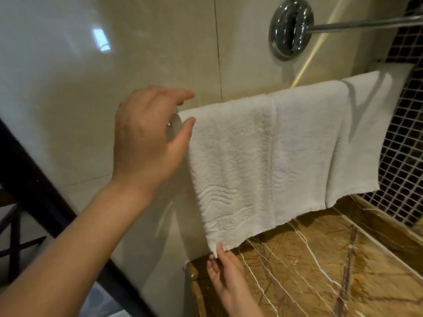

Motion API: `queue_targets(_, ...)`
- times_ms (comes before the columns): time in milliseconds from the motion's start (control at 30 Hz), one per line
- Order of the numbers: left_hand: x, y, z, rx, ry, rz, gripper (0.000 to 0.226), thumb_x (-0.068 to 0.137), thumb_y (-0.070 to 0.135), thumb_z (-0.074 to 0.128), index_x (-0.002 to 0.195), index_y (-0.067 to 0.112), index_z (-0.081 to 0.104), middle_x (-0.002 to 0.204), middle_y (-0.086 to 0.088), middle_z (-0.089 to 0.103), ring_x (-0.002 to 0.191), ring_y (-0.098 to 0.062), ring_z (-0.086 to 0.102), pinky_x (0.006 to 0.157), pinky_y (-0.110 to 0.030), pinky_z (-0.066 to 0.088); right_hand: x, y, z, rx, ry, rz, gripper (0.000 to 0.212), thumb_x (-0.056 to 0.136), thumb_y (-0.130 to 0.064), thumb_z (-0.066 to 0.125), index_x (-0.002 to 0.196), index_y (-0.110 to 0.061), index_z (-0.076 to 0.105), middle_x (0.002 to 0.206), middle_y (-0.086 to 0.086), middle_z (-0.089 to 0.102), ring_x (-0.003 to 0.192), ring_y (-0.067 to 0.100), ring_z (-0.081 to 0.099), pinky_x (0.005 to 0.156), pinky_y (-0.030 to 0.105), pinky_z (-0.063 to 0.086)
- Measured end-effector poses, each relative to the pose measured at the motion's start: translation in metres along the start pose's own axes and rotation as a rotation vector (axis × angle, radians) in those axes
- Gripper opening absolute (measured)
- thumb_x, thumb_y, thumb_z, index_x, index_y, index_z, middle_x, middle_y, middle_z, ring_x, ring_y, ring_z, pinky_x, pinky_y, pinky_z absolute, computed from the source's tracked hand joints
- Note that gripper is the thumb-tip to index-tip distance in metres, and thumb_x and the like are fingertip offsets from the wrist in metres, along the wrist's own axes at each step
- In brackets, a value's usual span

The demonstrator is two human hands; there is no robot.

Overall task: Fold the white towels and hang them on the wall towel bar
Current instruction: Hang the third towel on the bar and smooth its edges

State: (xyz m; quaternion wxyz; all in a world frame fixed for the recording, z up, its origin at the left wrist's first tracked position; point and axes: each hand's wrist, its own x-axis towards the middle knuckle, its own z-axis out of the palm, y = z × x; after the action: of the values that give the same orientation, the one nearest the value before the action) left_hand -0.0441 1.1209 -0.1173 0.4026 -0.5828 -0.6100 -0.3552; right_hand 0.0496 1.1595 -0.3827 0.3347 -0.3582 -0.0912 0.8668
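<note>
Three white towels hang side by side over the wall towel bar, which they cover except for its shiny left end (171, 124). The left towel (231, 156) has a raised wave pattern near its bottom hem. The middle towel (304, 145) and the right towel (361, 133) hang beside it, edges overlapping. My left hand (146, 138) is at the left towel's top left corner, fingers apart around the bar end, thumb tip touching the towel's edge. My right hand (225, 271) pinches the left towel's lower left corner.
A brown veined marble ledge (320, 271) lies just under the towels. Higher on the beige tiled wall is a round chrome mount (290, 28) with a rod (366, 24) running right. Dark mosaic tiles (407, 133) fill the right side. A dark frame (34, 179) crosses the left.
</note>
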Motion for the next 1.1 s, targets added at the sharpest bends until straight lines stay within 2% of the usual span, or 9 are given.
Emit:
queue_targets(100,0.032,-0.014,0.003,0.026,-0.210,0.016,0.033,0.081,0.029,0.062,0.110,0.014,0.068,0.099,-0.005,0.070,0.093,-0.029,0.063,0.086,-0.042,0.045,0.000,0.000,0.000,-0.020,0.040,-0.012,0.003,0.090,-0.004,0.060,0.087,-0.004,0.061,0.058,0.005,0.065,0.049,0.011,0.052,0.044,0.018,0.048)
queue_targets(200,0.042,-0.019,0.010,0.019,-0.355,0.000,0.031,0.080,0.036,0.058,0.100,0.017,0.074,0.088,-0.002,0.073,0.083,-0.028,0.064,0.092,-0.046,0.040,0.001,0.000,-0.001,-0.028,0.064,-0.025,0.003,0.089,-0.003,0.061,0.086,-0.004,0.061,0.054,0.005,0.062,0.038,0.007,0.052,0.041,0.017,0.046)
queue_targets(300,0.040,-0.019,0.012,0.022,-0.351,0.018,0.025,0.082,0.034,0.058,0.085,0.017,0.076,0.077,-0.002,0.072,0.074,-0.026,0.062,0.095,-0.050,0.036,0.002,-0.001,-0.004,-0.034,0.080,-0.040,0.005,0.088,-0.002,0.062,0.084,-0.003,0.061,0.051,0.004,0.060,0.037,0.006,0.052,0.040,0.016,0.046)
queue_targets(467,0.041,-0.018,0.010,0.029,-0.355,0.014,0.015,0.083,0.026,0.066,0.084,0.015,0.076,0.076,-0.005,0.072,0.070,-0.024,0.058,0.098,-0.048,0.035,0.006,-0.010,-0.015,-0.078,0.088,-0.051,0.005,0.086,-0.004,0.066,0.084,-0.003,0.061,0.058,0.006,0.062,0.046,0.009,0.056,0.044,0.018,0.050)
queue_targets(533,0.045,-0.015,0.009,0.016,-0.360,-0.005,0.013,0.084,0.024,0.066,0.086,0.015,0.076,0.079,-0.004,0.072,0.071,-0.019,0.054,0.086,-0.036,0.038,0.005,-0.013,-0.014,-0.069,0.050,-0.022,0.005,0.087,-0.004,0.064,0.083,-0.005,0.061,0.062,0.007,0.064,0.055,0.013,0.059,0.046,0.020,0.050)
queue_targets(633,0.051,-0.008,0.012,0.050,-0.411,-0.058,0.016,0.086,0.022,0.061,0.092,0.016,0.074,0.089,-0.001,0.071,0.085,-0.020,0.059,0.067,-0.025,0.026,0.004,-0.016,-0.012,0.037,-0.050,0.073,0.006,0.086,-0.003,0.061,0.091,-0.006,0.060,0.077,0.013,0.069,0.078,0.024,0.061,0.063,0.030,0.051)
queue_targets(733,0.058,0.001,0.021,-0.008,-0.470,-0.058,0.020,0.087,0.026,0.059,0.101,0.018,0.072,0.098,0.001,0.070,0.095,-0.020,0.061,0.069,-0.025,0.032,0.004,-0.023,-0.007,0.118,-0.140,0.131,0.020,0.076,-0.011,0.064,0.096,-0.007,0.064,0.082,0.012,0.073,0.089,0.026,0.061,0.080,0.036,0.045)
queue_targets(933,0.073,0.018,0.044,-0.157,-0.548,-0.052,0.027,0.085,0.035,0.065,0.108,0.022,0.069,0.101,0.003,0.069,0.089,-0.013,0.064,0.081,-0.032,0.049,0.018,-0.050,-0.001,0.148,-0.159,0.086,0.031,0.093,-0.032,0.055,0.104,-0.005,0.063,0.093,0.017,0.074,0.103,0.032,0.060,0.097,0.045,0.043)
queue_targets(1100,0.081,0.029,0.057,-0.182,-0.587,-0.047,0.027,0.081,0.029,0.071,0.108,0.023,0.071,0.098,0.005,0.067,0.083,-0.009,0.059,0.076,-0.026,0.045,0.034,-0.068,-0.010,0.128,-0.154,0.018,0.032,0.092,-0.027,0.056,0.113,-0.003,0.060,0.115,0.022,0.066,0.112,0.037,0.058,0.100,0.051,0.044)
